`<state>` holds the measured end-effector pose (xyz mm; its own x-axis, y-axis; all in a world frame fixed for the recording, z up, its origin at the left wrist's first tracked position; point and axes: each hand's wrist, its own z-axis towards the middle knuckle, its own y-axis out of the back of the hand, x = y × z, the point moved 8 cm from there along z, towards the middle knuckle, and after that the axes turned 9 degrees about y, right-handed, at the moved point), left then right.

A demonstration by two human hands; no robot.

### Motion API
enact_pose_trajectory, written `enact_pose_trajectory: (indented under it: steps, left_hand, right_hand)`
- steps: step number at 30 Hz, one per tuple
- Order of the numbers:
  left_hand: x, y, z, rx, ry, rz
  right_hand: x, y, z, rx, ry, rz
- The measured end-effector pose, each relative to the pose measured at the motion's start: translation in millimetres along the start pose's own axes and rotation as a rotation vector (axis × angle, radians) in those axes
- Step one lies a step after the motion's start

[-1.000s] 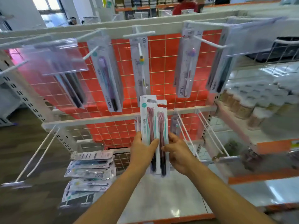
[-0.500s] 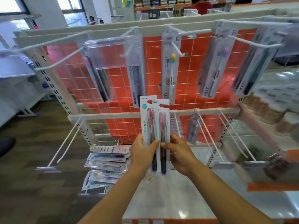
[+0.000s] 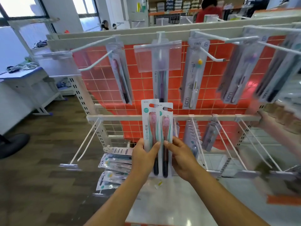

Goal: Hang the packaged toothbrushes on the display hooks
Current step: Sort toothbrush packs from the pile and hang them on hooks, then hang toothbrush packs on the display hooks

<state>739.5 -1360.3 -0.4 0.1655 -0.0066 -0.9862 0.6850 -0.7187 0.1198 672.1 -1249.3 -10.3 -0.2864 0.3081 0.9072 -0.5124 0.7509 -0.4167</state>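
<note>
Toothbrush packs (image 3: 147,121) marked 911 held by left hand (image 3: 143,159) and right hand (image 3: 183,159)

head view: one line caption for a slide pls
The left hand and right hand hold two toothbrush packs upright before the orange grid display, near empty lower hooks.

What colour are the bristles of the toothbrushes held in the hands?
Pink: the bristles of the packaged toothbrushes show best in the head view.
</note>
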Motion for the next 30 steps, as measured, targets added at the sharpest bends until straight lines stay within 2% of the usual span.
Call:
enact_pose_trajectory:
  steps: [7,13,30]
  left_hand:
    - [-0.5,25.9,9.3,-0.003,0.019,-0.028]
    - [-9.0,41.2,10.4,0.028,0.001,-0.088]
    - [-54.3,71.4,13.5,0.172,-0.002,-0.306]
  right_hand:
    - [-4.3,-27.0,2.5,-0.005,0.001,0.026]
    - [-6.0,-42.6,2.9,-0.028,0.021,-0.044]
    - [33.9,-88.7,-10.5,-0.114,0.285,-0.099]
